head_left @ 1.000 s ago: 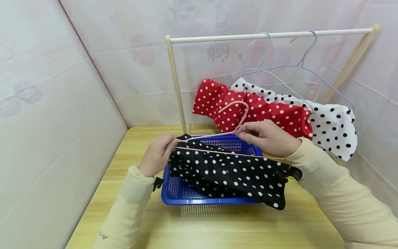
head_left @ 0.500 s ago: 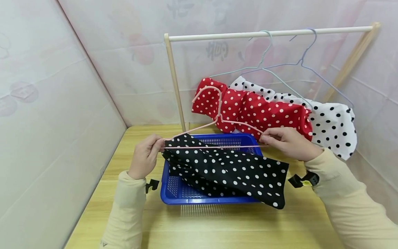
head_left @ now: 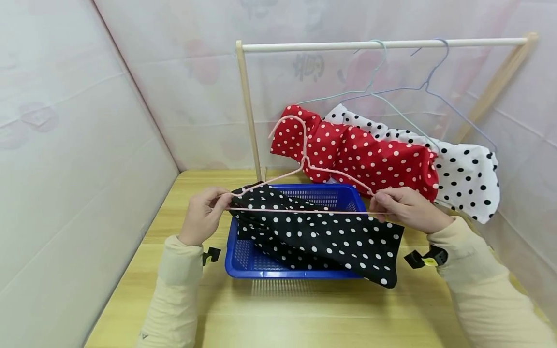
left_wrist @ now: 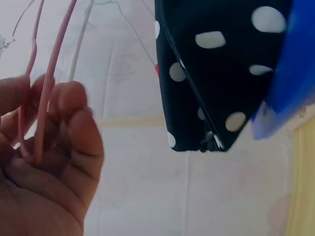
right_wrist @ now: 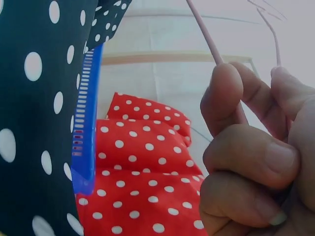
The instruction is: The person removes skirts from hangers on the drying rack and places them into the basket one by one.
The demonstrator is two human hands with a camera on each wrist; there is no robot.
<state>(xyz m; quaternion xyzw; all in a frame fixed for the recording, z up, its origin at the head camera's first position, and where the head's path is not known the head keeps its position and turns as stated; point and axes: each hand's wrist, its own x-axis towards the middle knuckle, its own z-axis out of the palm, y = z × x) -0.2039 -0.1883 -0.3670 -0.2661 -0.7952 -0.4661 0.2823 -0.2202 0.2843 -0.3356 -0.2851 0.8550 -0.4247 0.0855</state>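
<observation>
A pink wire hanger (head_left: 305, 158) stretches between my two hands with its hook pointing up and away. My left hand (head_left: 203, 215) grips its left corner; the left wrist view shows the fingers curled round the bent pink wire (left_wrist: 49, 83). At the right corner, my right hand (head_left: 404, 209) pinches the wire between thumb and fingers. Below the hanger, a black cloth with white dots (head_left: 322, 241) lies partly in a blue plastic basket (head_left: 296, 274), its right end draped over the rim. In the left wrist view the black cloth (left_wrist: 221, 73) is apart from the fingers.
Behind the basket stands a rack with a white rod (head_left: 322, 47). A green hanger (head_left: 374, 72) and a blue hanger (head_left: 435, 67) hang there with a red dotted cloth (head_left: 348, 150) and a white dotted cloth (head_left: 467, 174). Fabric walls close in the wooden table (head_left: 278, 314).
My right hand has slid from the hanger's neck to its right corner. The hanger's hook has swung left and upright, and my left hand has shifted a little left. The black cloth stays in the basket.
</observation>
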